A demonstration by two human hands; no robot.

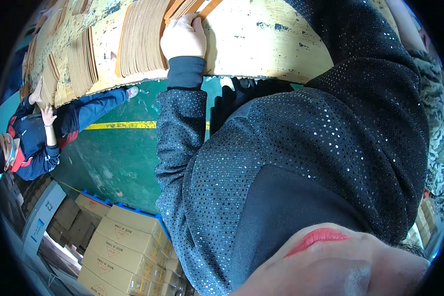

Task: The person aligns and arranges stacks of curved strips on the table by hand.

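Note:
My left hand (185,38) rests on the worn table at the top of the view, its fingers curled at the near end of a small bundle of thin brown strips (185,8). The thumb lies along the right side of the bundle, and the fingertips are partly hidden. Touching the hand on its left is a large fanned row of flat brown pieces (142,42), stacked face to face. What they are made of I cannot tell for sure. My right arm reaches up past the top edge, so the right hand is out of sight.
The pale, paint-chipped table (261,44) curves across the top, with more brown stacks (83,61) leftward. Another person (39,128) works at its left end. Someone in camouflage clothing (431,113) stands at the right. Cardboard boxes (121,246) are piled on the green floor (113,163).

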